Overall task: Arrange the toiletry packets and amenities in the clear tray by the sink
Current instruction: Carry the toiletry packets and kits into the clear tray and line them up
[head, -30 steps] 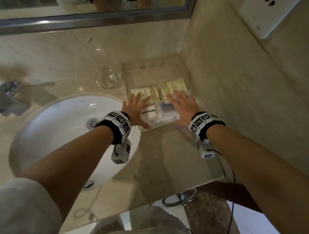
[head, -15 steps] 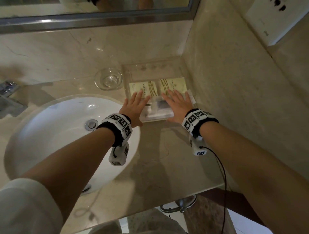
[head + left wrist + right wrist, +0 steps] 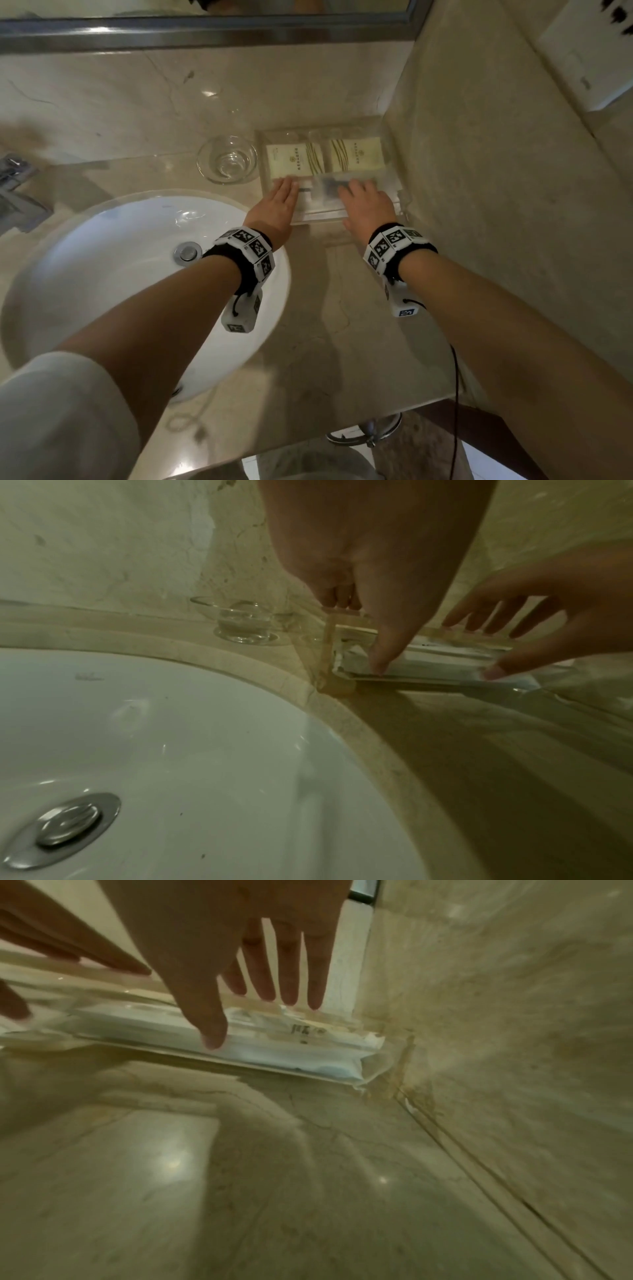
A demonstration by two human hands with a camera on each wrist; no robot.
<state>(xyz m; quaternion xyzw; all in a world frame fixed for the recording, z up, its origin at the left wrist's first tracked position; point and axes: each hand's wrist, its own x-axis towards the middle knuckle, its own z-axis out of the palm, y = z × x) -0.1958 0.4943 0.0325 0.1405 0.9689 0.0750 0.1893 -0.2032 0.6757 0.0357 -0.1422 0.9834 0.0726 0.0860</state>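
Pressing flat: left hand (image 3: pixel 278 206) | right hand (image 3: pixel 368 205) | fingers straight, nothing grasped | both on clear tray (image 3: pixel 318 216)

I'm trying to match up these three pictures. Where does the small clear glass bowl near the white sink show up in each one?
Head view: the small clear glass bowl stands on the beige marble counter, above centre, just left of the clear tray.
Left wrist view: upper middle, behind the white sink, left of the left hand.
Right wrist view: not in it.
Shared landmark: the tray.
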